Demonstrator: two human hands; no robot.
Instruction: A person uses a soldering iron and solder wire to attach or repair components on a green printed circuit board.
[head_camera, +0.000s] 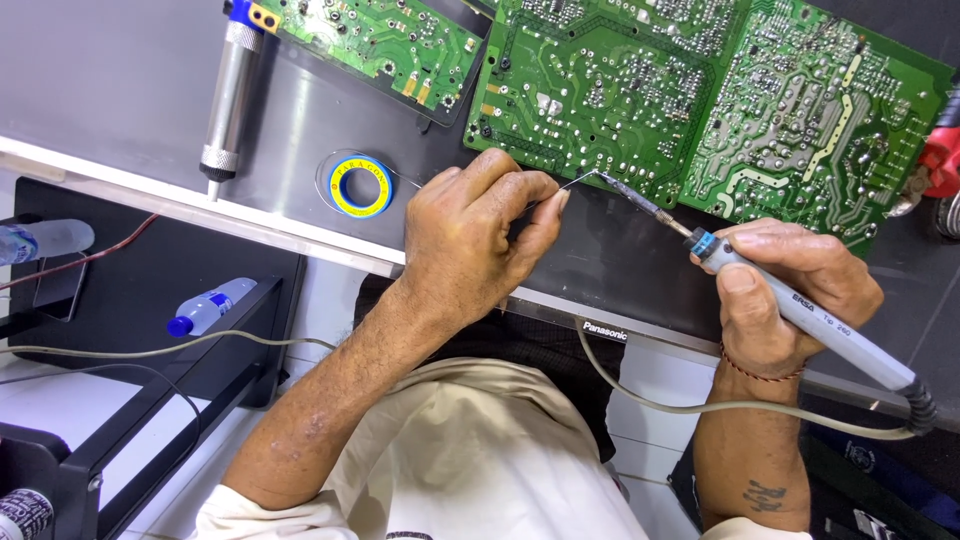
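The left hand (470, 240) pinches a thin solder wire (578, 180) between its thumb and bent fingers (520, 190). The wire pokes out past the fingertips to the bottom edge of the big green circuit board (700, 100). The right hand (790, 290) has its fingers wrapped tight around a grey soldering iron (800, 310), with the thumb pressed on top. The iron's metal tip (625, 190) meets the wire's end right at the board's edge. The spot where they touch is too small to see well. The board is cut off at the top. A yellow and blue solder spool (360, 185) lies just left of the left hand, near a silver solder sucker (230, 90).
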